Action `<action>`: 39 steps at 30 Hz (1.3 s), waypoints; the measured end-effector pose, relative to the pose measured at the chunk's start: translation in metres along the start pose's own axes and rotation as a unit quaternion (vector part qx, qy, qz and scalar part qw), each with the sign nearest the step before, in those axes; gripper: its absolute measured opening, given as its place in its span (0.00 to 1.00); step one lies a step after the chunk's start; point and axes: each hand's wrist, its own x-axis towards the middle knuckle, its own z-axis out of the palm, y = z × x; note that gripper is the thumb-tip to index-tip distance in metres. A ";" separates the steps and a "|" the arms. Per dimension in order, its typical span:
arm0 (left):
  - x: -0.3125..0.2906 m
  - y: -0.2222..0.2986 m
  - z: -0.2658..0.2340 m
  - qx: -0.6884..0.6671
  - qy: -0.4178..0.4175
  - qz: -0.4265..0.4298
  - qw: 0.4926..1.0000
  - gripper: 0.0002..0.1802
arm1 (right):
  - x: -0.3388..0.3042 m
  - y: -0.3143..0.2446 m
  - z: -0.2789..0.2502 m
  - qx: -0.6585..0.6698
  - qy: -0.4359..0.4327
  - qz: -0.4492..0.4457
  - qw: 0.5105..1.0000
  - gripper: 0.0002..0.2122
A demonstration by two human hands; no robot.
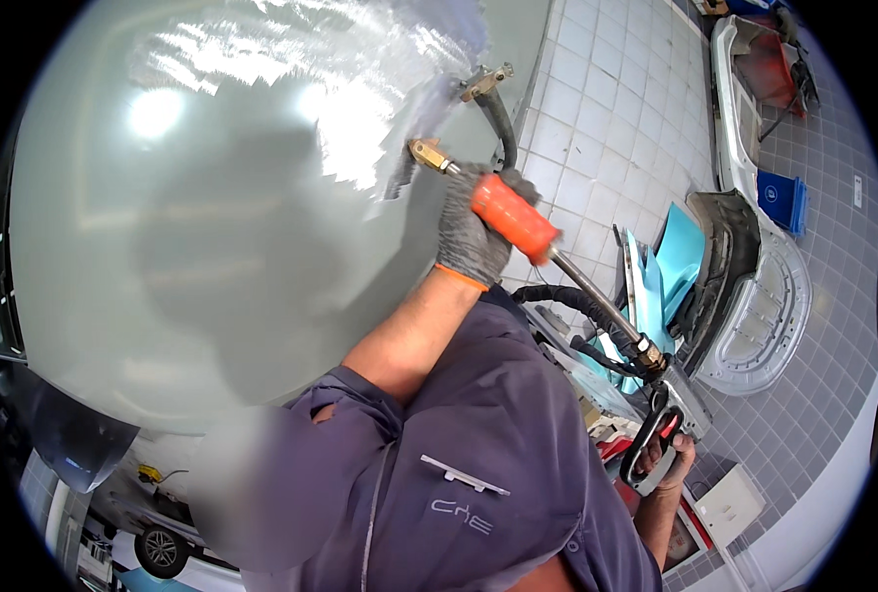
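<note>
My left hand [474,227], in a grey knit glove with an orange cuff, is closed around the orange sliding weight [516,219] of a slide-hammer dent puller. The puller's steel shaft [597,290] slants down to the right. At its rear, my right hand [674,466] is wrapped round the black pistol-type handle [648,444]. The brass tip [426,153] is at a bare-metal patch [345,148] on a grey-green car panel [94,266]; whether it touches cannot be made out. Near it, a brass clamp [486,84] with a thick dark cable sits at the panel's edge.
Black cables [567,294] run from the puller past a cart beside me. Turquoise body parts [678,252], a pale car body shell [763,316] and a blue bin [782,202] stand on the tiled floor at right. A wheel [161,551] shows at lower left.
</note>
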 end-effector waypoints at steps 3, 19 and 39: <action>-0.017 -0.023 -0.009 0.034 -0.011 -0.088 0.996 0.13 | -0.003 0.005 -0.005 0.015 -0.001 0.003 1.000 0.22; -0.042 -0.076 0.006 0.037 0.033 -0.072 0.996 0.10 | -0.004 0.017 0.016 0.014 -0.014 -0.005 1.000 0.20; -0.044 -0.035 -0.032 0.219 -0.077 -0.014 0.973 0.07 | -0.011 0.031 0.013 0.133 -0.007 0.072 0.988 0.22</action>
